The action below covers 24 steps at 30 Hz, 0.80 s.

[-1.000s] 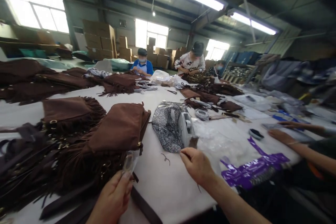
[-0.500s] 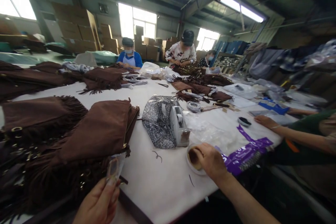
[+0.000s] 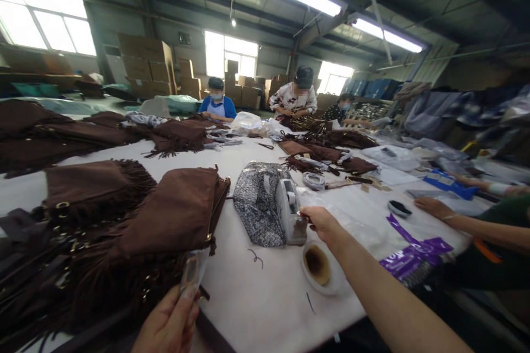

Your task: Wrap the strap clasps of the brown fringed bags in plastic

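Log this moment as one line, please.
left hand: holds clear packet | right hand: at tape dispenser | tape roll: on white table

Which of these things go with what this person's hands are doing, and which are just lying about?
Seemingly part of the work:
clear packet, pinched in the left hand
tape dispenser, at the right hand
perhaps the brown fringed bag, behind the packet

Apparently just lying about:
purple plastic packaging
curly dark thread
cardboard boxes, in the background
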Each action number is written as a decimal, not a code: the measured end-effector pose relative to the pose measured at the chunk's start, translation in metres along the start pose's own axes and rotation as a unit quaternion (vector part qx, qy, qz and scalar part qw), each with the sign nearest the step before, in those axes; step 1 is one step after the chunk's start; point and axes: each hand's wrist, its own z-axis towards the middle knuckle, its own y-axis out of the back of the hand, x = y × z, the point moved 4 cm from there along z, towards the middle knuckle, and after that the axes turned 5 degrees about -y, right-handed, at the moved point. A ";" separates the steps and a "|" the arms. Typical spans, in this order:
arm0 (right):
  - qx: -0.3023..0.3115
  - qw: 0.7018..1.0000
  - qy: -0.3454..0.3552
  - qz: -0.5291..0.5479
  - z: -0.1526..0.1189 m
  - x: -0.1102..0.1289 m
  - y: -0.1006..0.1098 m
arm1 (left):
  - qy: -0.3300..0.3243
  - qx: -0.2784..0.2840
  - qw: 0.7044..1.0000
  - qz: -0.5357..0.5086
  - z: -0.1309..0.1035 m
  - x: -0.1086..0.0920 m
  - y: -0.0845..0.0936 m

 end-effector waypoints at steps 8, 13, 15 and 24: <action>-0.012 0.998 0.026 0.050 -0.051 -0.006 0.012 | -0.024 0.022 0.999 -0.001 0.001 0.000 0.003; 0.013 1.000 0.022 -0.003 -0.063 -0.029 0.001 | -0.033 0.050 0.998 -0.004 0.006 0.006 0.005; 0.006 0.998 0.038 -0.051 -0.057 -0.029 -0.001 | -0.034 0.054 0.998 -0.006 0.007 0.007 0.004; -0.052 0.910 0.170 -0.374 -0.046 -0.007 0.008 | -0.084 0.051 0.995 -0.015 -0.015 -0.012 -0.002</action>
